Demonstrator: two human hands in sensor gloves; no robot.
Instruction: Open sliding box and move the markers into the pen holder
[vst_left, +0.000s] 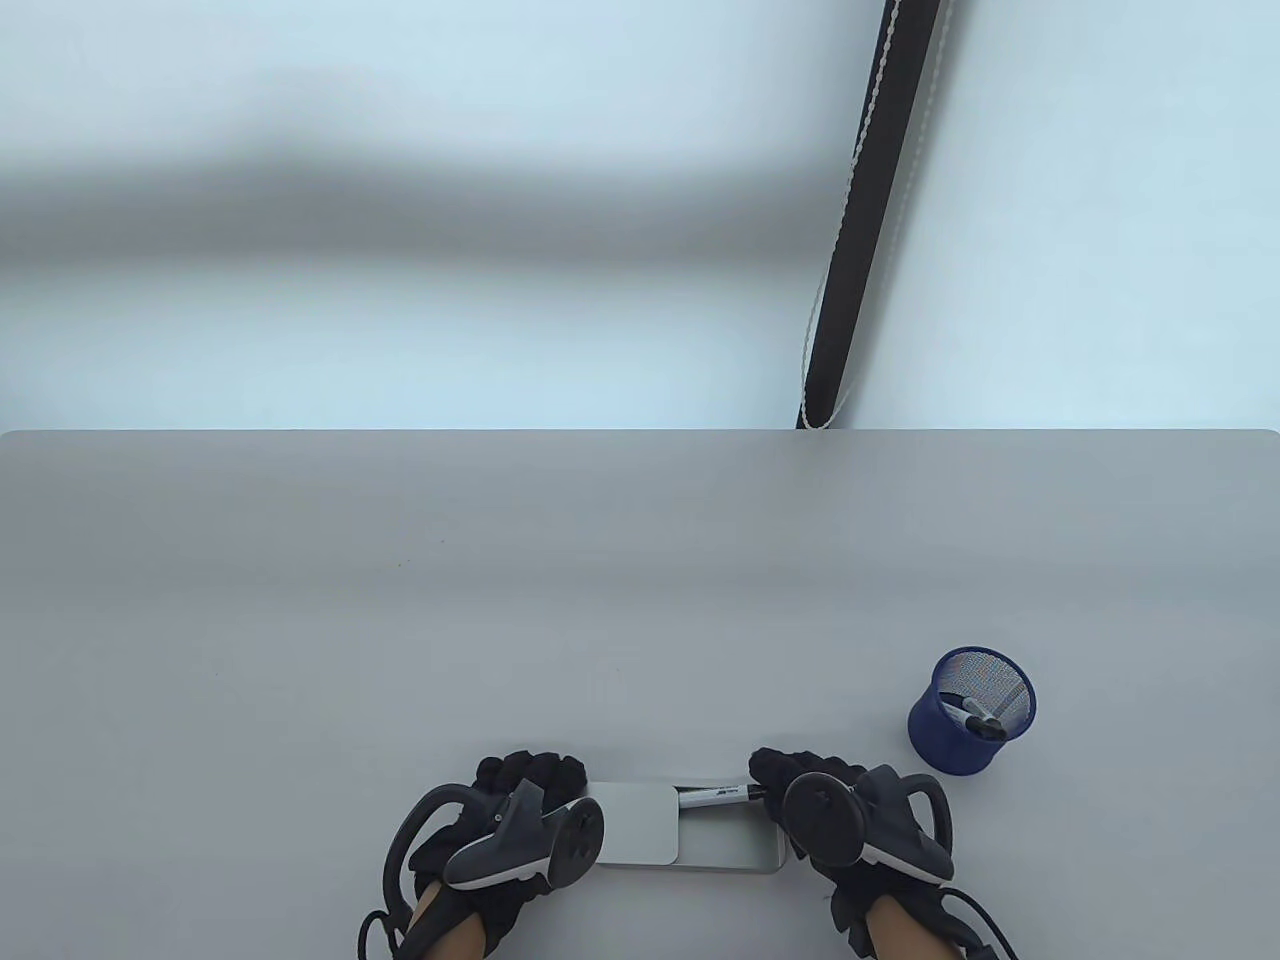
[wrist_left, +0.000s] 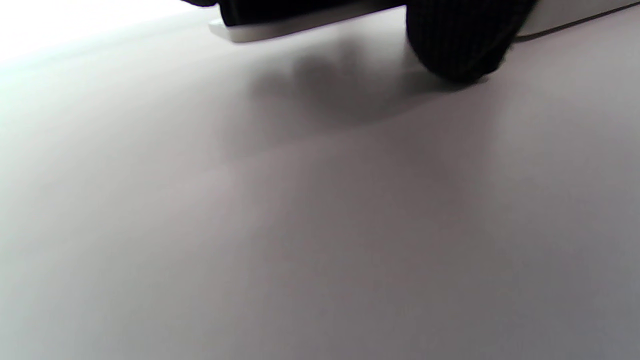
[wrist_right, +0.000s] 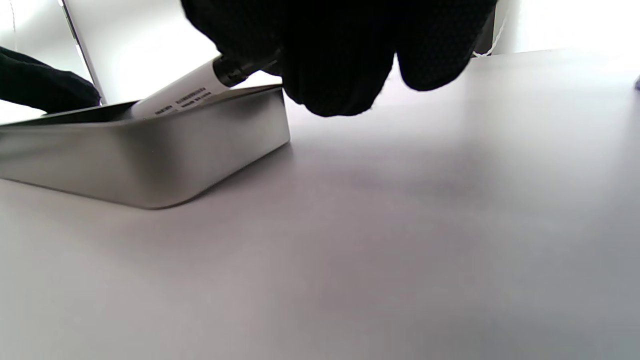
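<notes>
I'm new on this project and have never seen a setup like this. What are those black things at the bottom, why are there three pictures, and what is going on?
Those are a person's two hands in black sensor gloves; the bulky grey part strapped to the back of each is a tracker, not something held. The big picture looks down on the table. The other two come from small cameras on the wrists, so they show the table surface from very low.

On the table lies a flat metal sliding box, its lid pushed partly aside. The left hand rests at the lid end. The right hand pinches the dark end of a white marker, which is tilted up out of the box. To the right stands a blue mesh pen holder, already containing markers.
</notes>
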